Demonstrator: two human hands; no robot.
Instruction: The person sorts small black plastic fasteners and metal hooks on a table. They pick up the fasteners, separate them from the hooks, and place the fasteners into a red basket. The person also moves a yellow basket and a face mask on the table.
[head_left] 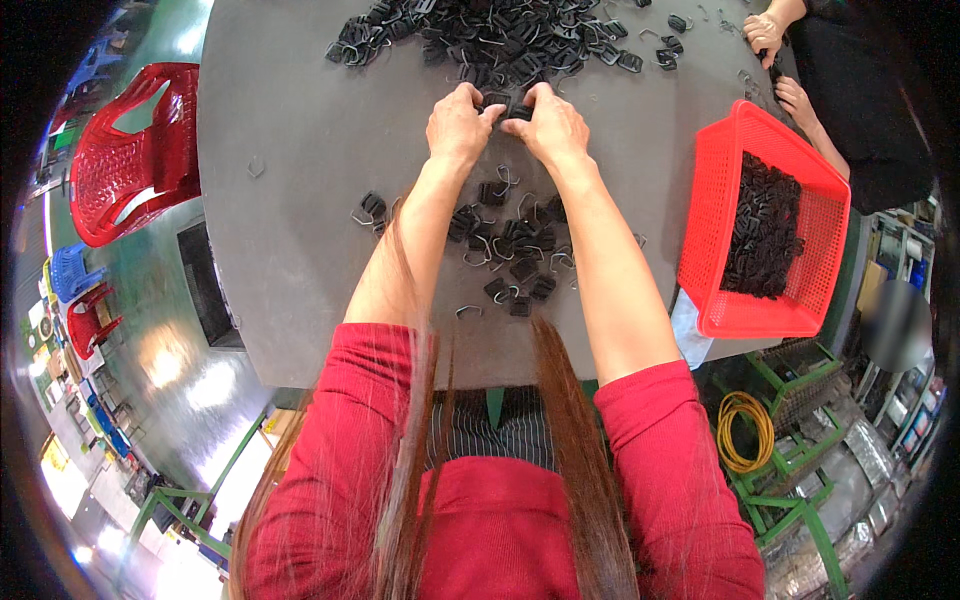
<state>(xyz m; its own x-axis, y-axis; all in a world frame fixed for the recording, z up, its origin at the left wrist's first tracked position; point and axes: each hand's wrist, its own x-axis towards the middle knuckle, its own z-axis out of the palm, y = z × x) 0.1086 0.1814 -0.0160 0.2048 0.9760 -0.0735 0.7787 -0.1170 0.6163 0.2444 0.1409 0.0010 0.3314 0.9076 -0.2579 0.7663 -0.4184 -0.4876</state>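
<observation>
A factory workshop was shown: heaped black plastic buckles (500, 40) on a grey tabletop (290, 200), a red basket (715, 200), green metal racks (790, 470).

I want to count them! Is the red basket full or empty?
Partly full. The red basket holds a heap of black plastic buckles along its middle, while bare red mesh shows around the heap.

At about four o'clock, near the right rim, a brown cardboard box (872, 283) stands beside shelving. At about eight o'clock, small colourful packages (42, 325) crowd the left rim, too small to tell apart; no screens show
</observation>
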